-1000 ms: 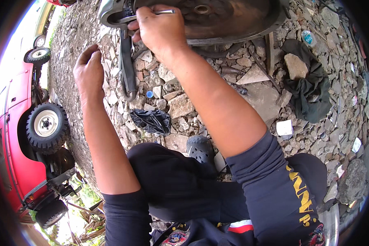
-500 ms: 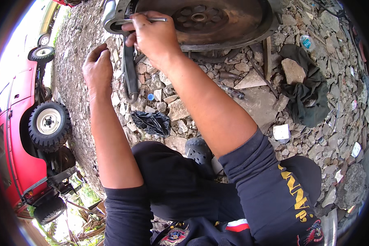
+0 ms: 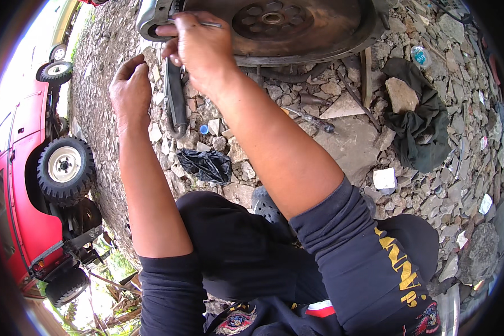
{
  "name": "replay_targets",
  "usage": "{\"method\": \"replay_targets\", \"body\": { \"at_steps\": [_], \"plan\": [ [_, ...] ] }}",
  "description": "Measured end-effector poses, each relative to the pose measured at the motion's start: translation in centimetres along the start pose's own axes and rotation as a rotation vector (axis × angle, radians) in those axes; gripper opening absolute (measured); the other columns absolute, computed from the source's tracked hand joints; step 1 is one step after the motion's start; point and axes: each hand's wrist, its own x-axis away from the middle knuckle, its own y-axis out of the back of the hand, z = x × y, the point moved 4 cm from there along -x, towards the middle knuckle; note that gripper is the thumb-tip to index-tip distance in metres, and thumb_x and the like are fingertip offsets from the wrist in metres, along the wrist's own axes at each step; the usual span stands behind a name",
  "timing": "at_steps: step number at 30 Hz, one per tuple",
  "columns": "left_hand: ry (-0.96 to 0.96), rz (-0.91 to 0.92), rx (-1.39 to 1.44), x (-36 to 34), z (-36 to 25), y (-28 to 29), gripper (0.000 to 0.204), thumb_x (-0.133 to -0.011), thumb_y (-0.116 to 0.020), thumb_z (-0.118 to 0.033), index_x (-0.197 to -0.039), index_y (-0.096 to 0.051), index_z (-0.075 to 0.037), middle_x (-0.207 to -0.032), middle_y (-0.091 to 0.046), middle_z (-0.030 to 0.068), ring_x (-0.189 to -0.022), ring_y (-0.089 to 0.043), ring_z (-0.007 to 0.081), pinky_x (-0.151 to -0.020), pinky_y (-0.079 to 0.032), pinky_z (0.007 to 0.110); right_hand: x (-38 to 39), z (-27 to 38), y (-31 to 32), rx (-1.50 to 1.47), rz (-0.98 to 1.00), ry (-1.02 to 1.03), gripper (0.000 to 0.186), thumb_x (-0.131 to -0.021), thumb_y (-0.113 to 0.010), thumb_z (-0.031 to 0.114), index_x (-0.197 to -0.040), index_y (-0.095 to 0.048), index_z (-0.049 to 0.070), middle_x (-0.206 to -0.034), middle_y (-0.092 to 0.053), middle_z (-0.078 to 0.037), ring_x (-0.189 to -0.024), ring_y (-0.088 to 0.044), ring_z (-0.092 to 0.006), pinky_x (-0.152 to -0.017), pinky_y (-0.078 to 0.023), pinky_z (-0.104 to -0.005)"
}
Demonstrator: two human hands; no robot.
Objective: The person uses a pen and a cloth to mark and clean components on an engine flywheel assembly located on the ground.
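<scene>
My right hand (image 3: 203, 47) is closed on a slim metal rod (image 3: 213, 24); one end sticks out to the right past my knuckles. Its fingertips are at the round opening of a grey metal housing (image 3: 149, 22), at the left edge of a large engine flywheel (image 3: 333, 28) with a ring of bolts at its centre. The rod's other end is mostly hidden by my fingers. Below and left of the housing, apart from it, my left hand (image 3: 130, 92) hovers with its fingers curled in and the thumb beside the forefinger. Its palm side is hidden.
A dark hose (image 3: 175, 106) hangs below the housing. On the rubble lie a black plastic bag (image 3: 205, 166), a blue cap (image 3: 204, 130), a dark cloth (image 3: 420, 140) under a stone (image 3: 401, 95), and a plastic cup (image 3: 420, 57). A red vehicle (image 3: 25, 185) stands at left.
My right hand and the rod have shifted slightly left and up, closer into the housing's opening. My left hand has moved slightly left and up, its fingers still curled.
</scene>
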Motion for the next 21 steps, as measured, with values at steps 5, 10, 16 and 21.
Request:
{"method": "replay_targets", "body": {
  "at_steps": [5, 10, 16, 21],
  "plan": [
    [-0.005, 0.012, 0.013, -0.1, -0.8, -0.4, 0.031, -0.086, -0.06, -0.015, -0.114, -0.068, -0.004, -0.103, -0.067, 0.0051, -0.09, -0.058, 0.0118, -0.082, -0.044, 0.026, -1.1, 1.1, 0.7, 0.515, -0.094, 0.322, 0.018, -0.086, -0.06, 0.014, -0.083, -0.064, -0.004, -0.073, -0.066, -0.019, -0.053, -0.062, -0.0246, -0.056, -0.05, -0.0363],
    [-0.035, -0.028, 0.03, 0.2, -0.3, 0.3, 0.029, -0.085, -0.06, -0.013, -0.112, -0.067, -0.002, -0.095, -0.066, 0.0052, -0.076, -0.055, 0.0096, -0.069, -0.045, 0.026, 0.4, 3.6, 0.3, 0.806, -0.031, 0.387, 0.02, -0.082, -0.06, 0.016, -0.078, -0.067, -0.002, -0.072, -0.064, -0.026, -0.072, -0.065, -0.0415, -0.069, -0.053, -0.0411],
    [-0.056, -0.015, 0.039, 1.1, -1.7, 0.2, 0.029, -0.083, -0.058, -0.01, -0.109, -0.067, 0.0, -0.09, -0.067, 0.0059, -0.073, -0.057, 0.0095, -0.067, -0.046, 0.025, 0.4, 4.2, 0.8, 0.767, 0.095, 0.481, 0.021, -0.083, -0.061, 0.017, -0.087, -0.069, -0.002, -0.071, -0.065, -0.025, -0.071, -0.067, -0.0384, -0.069, -0.054, -0.0389],
    [-0.101, -0.058, 0.079, 0.7, -1.2, 0.8, 0.03, -0.082, -0.056, -0.01, -0.108, -0.067, 0.001, -0.094, -0.068, 0.0079, -0.08, -0.06, 0.0112, -0.074, -0.048, 0.025, -0.8, 2.9, 1.8, 0.813, 0.145, 0.357, 0.018, -0.082, -0.065, 0.02, -0.091, -0.071, 0.005, -0.083, -0.07, -0.017, -0.077, -0.069, -0.0306, -0.072, -0.053, -0.0358]
  ]
}}
